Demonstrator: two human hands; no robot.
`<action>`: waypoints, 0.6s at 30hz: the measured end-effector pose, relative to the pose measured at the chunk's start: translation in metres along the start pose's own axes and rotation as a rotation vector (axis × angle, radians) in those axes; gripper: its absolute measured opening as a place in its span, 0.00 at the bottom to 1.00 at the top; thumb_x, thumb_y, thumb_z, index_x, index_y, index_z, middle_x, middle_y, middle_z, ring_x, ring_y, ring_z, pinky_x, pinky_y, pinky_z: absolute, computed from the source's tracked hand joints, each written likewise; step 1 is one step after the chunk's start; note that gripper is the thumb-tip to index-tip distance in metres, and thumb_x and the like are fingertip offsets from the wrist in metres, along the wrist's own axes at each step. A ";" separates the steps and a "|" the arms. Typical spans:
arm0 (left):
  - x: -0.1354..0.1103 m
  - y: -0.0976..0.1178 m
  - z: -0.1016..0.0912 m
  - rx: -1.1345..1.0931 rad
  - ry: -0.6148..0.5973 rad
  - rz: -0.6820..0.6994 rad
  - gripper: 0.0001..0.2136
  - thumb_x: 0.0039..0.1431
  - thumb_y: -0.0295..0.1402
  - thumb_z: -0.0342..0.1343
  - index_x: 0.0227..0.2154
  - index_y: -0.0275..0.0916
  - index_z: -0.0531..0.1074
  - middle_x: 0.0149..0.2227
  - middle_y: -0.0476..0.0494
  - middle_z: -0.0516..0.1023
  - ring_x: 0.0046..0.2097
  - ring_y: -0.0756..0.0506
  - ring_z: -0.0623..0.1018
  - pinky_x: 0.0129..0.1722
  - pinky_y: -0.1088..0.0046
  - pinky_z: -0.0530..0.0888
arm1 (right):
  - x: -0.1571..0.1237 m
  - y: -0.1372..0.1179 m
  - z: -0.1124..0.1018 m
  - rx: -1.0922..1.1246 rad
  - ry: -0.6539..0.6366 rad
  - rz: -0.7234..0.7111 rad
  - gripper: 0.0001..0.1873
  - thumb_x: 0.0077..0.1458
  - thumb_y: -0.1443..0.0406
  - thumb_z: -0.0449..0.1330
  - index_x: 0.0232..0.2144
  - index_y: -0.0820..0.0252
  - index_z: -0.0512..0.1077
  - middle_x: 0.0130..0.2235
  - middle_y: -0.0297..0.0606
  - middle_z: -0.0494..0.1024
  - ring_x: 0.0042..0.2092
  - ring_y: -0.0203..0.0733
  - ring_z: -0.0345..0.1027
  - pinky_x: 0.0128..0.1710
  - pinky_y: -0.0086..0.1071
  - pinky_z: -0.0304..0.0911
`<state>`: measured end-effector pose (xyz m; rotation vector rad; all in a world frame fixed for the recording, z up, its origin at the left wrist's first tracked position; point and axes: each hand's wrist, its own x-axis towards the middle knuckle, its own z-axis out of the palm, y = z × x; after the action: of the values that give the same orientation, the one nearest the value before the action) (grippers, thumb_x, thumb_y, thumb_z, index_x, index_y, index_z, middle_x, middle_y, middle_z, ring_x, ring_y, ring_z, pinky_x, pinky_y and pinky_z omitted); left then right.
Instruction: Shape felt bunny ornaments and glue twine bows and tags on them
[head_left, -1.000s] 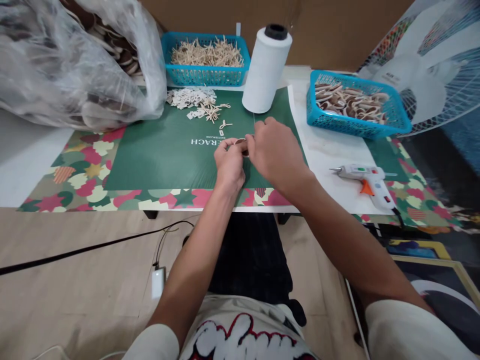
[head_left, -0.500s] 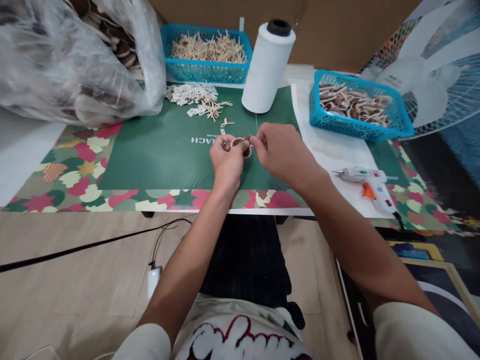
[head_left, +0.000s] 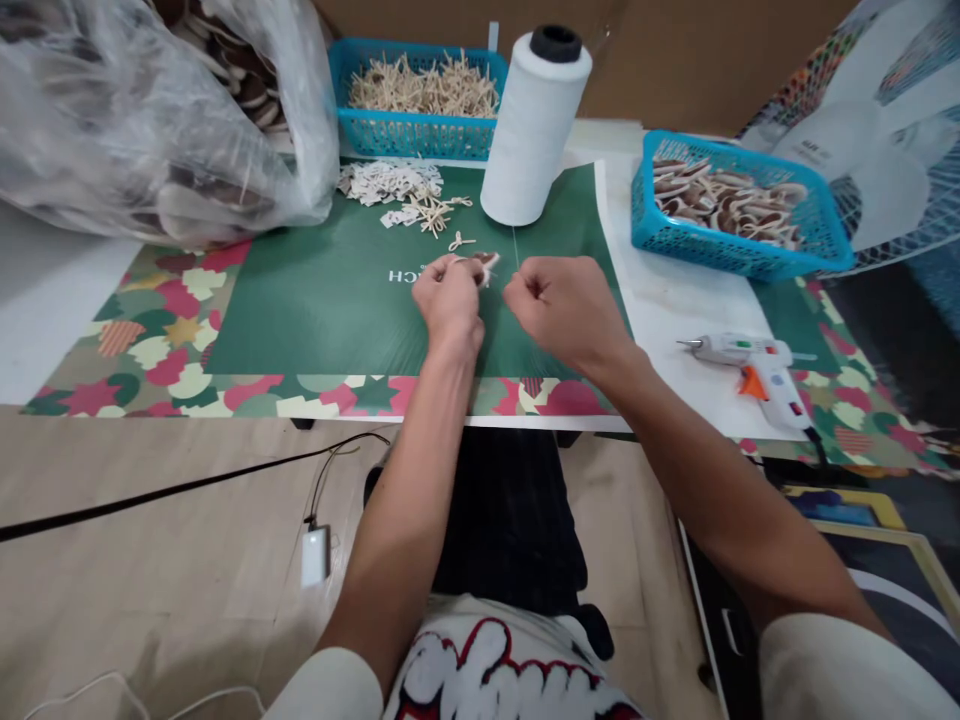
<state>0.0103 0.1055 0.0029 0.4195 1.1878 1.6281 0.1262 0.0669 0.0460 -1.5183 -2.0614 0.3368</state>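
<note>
My left hand (head_left: 448,297) is closed around a small brown felt piece with a cream edge (head_left: 486,262), which pokes out past the fingertips. Just to its right, my right hand (head_left: 564,305) is curled into a fist. A thin white thread (head_left: 515,245) runs from the big white thread cone (head_left: 536,130) down to that fist; the grip itself is hidden by the fingers. Beyond my left hand lies a single cream cord bow (head_left: 460,241). More cord bows (head_left: 431,212) lie by a heap of small white tags (head_left: 390,182).
A blue basket of cord bows (head_left: 420,136) stands at the back. Another blue basket (head_left: 739,248) at right holds brown felt pieces. A glue gun (head_left: 742,352) lies in front of it, a fan (head_left: 862,150) behind. A plastic bag (head_left: 300,180) of felt pieces fills the left.
My left hand has rolled over, so its back now faces up and the felt piece is turned. My right hand has drawn slightly away to the right and closed into a tighter fist.
</note>
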 end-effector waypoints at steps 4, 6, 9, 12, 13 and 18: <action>-0.018 0.012 -0.016 -0.065 -0.129 0.085 0.13 0.51 0.18 0.60 0.27 0.41 0.64 0.28 0.53 0.75 0.34 0.50 0.80 0.34 0.77 0.71 | -0.015 0.007 -0.017 0.099 0.308 -0.013 0.11 0.70 0.57 0.55 0.41 0.54 0.75 0.42 0.43 0.79 0.40 0.46 0.73 0.43 0.41 0.69; -0.042 0.020 -0.032 -0.100 -0.260 0.038 0.13 0.51 0.22 0.64 0.30 0.42 0.64 0.29 0.52 0.76 0.38 0.48 0.82 0.36 0.76 0.72 | -0.033 0.008 -0.024 0.047 0.515 -0.023 0.19 0.69 0.57 0.58 0.59 0.51 0.70 0.61 0.52 0.73 0.55 0.53 0.73 0.51 0.46 0.71; -0.081 0.031 -0.058 -0.095 -0.358 -0.097 0.15 0.50 0.25 0.67 0.31 0.43 0.65 0.33 0.50 0.78 0.42 0.46 0.83 0.38 0.74 0.74 | -0.073 0.004 -0.023 -0.123 0.573 -0.173 0.24 0.67 0.62 0.60 0.64 0.45 0.66 0.57 0.51 0.76 0.58 0.57 0.73 0.54 0.52 0.71; -0.107 0.039 -0.078 -0.040 -0.364 -0.211 0.15 0.48 0.27 0.69 0.32 0.44 0.66 0.34 0.50 0.78 0.37 0.48 0.80 0.36 0.73 0.74 | -0.108 -0.005 -0.014 -0.095 0.378 -0.385 0.24 0.64 0.66 0.63 0.60 0.42 0.69 0.44 0.42 0.83 0.45 0.52 0.79 0.46 0.47 0.76; -0.112 0.040 -0.082 -0.024 -0.356 -0.231 0.15 0.48 0.27 0.69 0.31 0.44 0.66 0.32 0.50 0.78 0.35 0.48 0.79 0.35 0.72 0.74 | -0.116 -0.008 -0.011 -0.073 0.341 -0.420 0.23 0.63 0.67 0.63 0.58 0.42 0.71 0.43 0.40 0.83 0.43 0.50 0.80 0.44 0.45 0.76; -0.127 0.047 -0.089 -0.004 -0.342 -0.238 0.15 0.48 0.28 0.71 0.29 0.44 0.67 0.25 0.54 0.70 0.30 0.50 0.74 0.34 0.73 0.73 | -0.123 -0.016 -0.012 -0.134 0.353 -0.526 0.14 0.62 0.70 0.65 0.46 0.43 0.79 0.41 0.36 0.85 0.40 0.45 0.79 0.42 0.40 0.75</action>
<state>-0.0286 -0.0479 0.0376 0.5102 0.9373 1.2934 0.1455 -0.0551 0.0294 -0.9587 -2.1194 -0.2571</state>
